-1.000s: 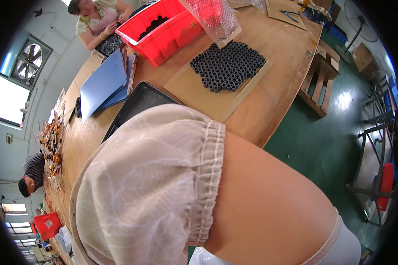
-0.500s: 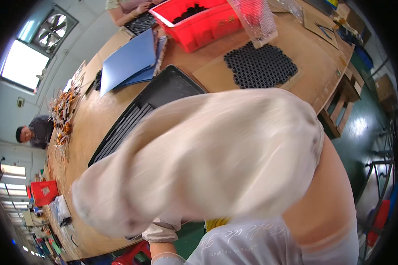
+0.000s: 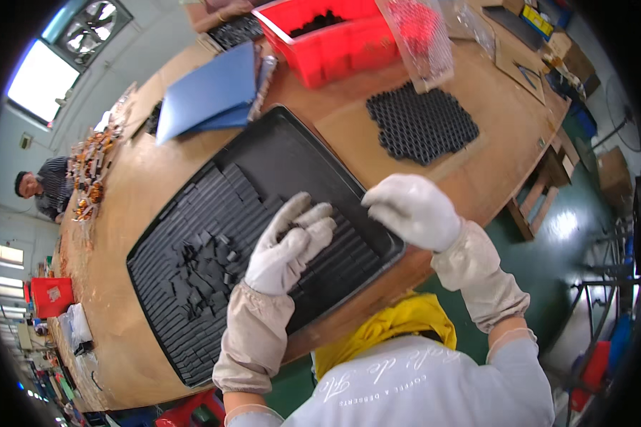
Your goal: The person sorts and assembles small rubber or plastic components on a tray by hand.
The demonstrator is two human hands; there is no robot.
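A large black tray [image 3: 300, 139] lies slanted across the table, with rows of dark rectangular pieces [image 3: 217, 192] set side by side in it. On top of these sits a loose heap of small black pieces [image 3: 205, 265]. My left hand [image 3: 288, 245], in a white glove, hovers over the tray's middle with fingers bent but apart; nothing in it can be made out. Beside the tray's right rim, my right hand [image 3: 414, 212], gloved too, has its fingers drawn together, and their tips are too blurred to show what they hold. Cream sleeve covers [image 3: 255, 334] reach up both forearms.
Beyond the tray lie a black honeycomb-like mat [image 3: 424, 122], blue sheets [image 3: 210, 92] and a red bin [image 3: 335, 50] with black pieces inside. Bubble wrap [image 3: 420, 39] leans by the bin. Another person's arm [image 3: 224, 13] shows at the far edge; a person [image 3: 46, 186] is at far left.
My right arm, which covered most of the tray in a blur, has swung back to the right. The tray's pieces and both gloved hands now show.
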